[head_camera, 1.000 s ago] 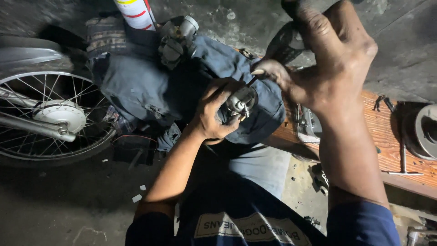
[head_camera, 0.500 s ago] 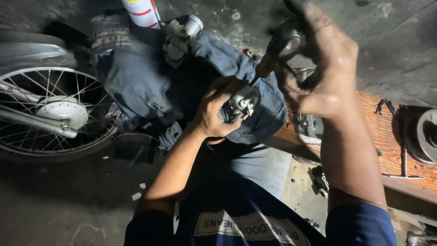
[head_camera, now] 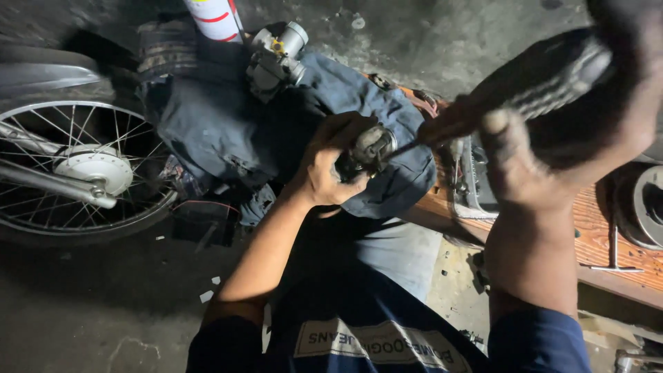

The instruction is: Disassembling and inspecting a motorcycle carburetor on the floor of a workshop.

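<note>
Now raised close to the camera: right hand (head_camera: 552,138), closed round the ribbed dark handle of a screwdriver (head_camera: 511,97), shaft angled down-left with its tip at the small metal part (head_camera: 369,148). Left hand (head_camera: 331,169) wrapped tight around that part, held over the blue cloth (head_camera: 387,103) draped on the knee — grip closed, fingers curled under.

Changed against the frame a second back: right hand then lower and farther off, fingers pinching near the part, tool handle not clearly seen; half a second back, already lifting with the tool. At present much nearer the lens, blurred, handle fully in the fist. Judged as a shift from fingering the part to working it with the tool.

Unchanged: left hand and part in the same spot on the cloth; spoked wheel (head_camera: 76,173) at left; second metal assembly (head_camera: 276,52) lying at the top of the cloth; wooden plank (head_camera: 608,242) at right — not moved.
</note>
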